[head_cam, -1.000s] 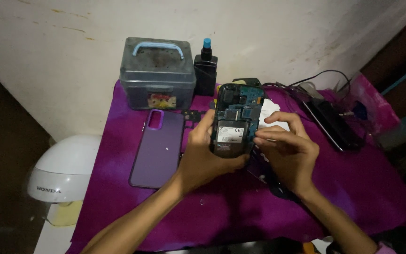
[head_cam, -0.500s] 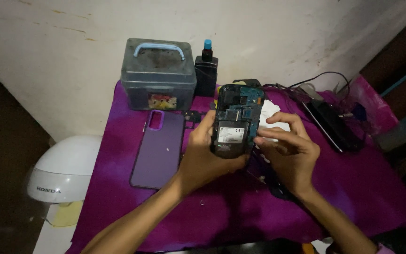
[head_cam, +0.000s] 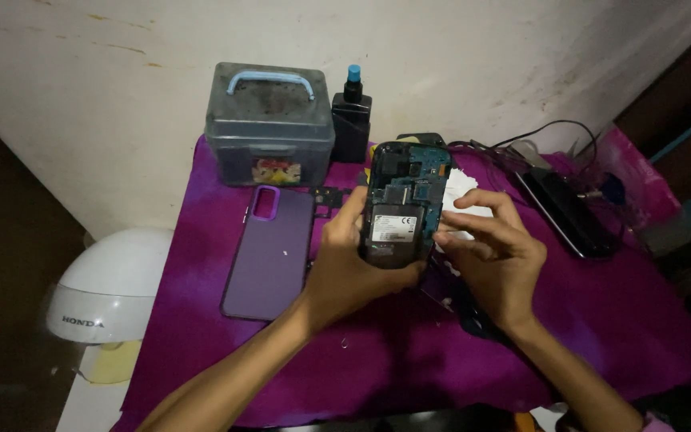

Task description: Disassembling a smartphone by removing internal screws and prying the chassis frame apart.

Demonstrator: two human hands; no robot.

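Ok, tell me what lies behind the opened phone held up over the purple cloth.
Behind the opened phone, held by the left hand, a white cloth or tissue shows at its right edge, near the right hand. How far it reaches behind the phone is covered, as is the purple cloth there.
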